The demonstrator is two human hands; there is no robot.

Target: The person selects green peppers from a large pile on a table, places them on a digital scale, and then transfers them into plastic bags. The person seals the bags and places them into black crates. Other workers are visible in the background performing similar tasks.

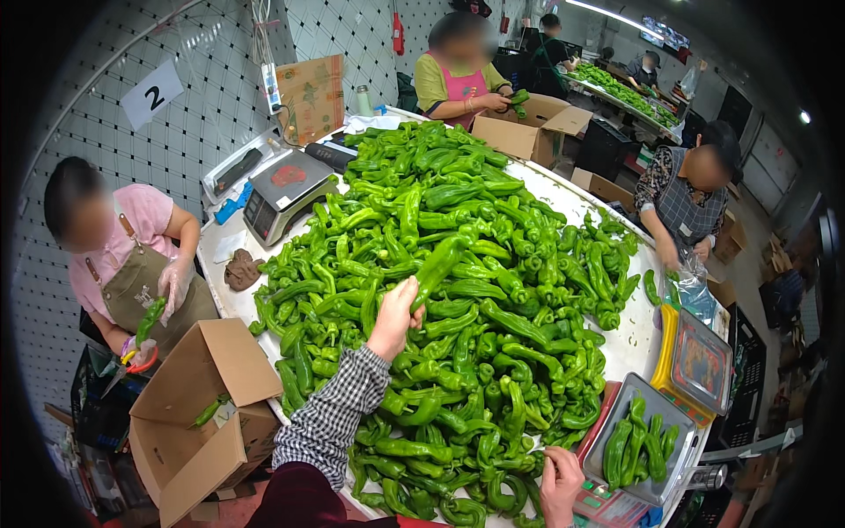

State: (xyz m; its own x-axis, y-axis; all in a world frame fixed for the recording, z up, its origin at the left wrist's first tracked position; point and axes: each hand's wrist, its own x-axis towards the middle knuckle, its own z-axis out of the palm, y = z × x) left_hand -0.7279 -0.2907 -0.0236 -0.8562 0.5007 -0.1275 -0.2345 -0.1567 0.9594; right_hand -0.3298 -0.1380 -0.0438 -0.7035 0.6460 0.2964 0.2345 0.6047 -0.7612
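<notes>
A large heap of green peppers (pixel 462 317) covers much of the white table (pixel 634 336). Over the middle of the heap, my left hand (pixel 396 317) grips the lower end of a long green pepper (pixel 441 267), its tip pointing up and right. My right hand (pixel 560 482) is low in the view at the heap's front edge, fingers bent, with a small pale bit at the fingertips that I cannot make out. Just right of it stands a scale (pixel 660 501) whose metal tray (pixel 676 409) holds several green peppers (pixel 634 445).
Open cardboard boxes stand at the left (pixel 244 369) and far side (pixel 508 135). A digital scale (pixel 290 181) is at the back left, a yellow scale (pixel 700 363) at the right. Co-workers stand around the table; the one at left holds a pepper (pixel 150 320) and orange-handled scissors (pixel 129 363).
</notes>
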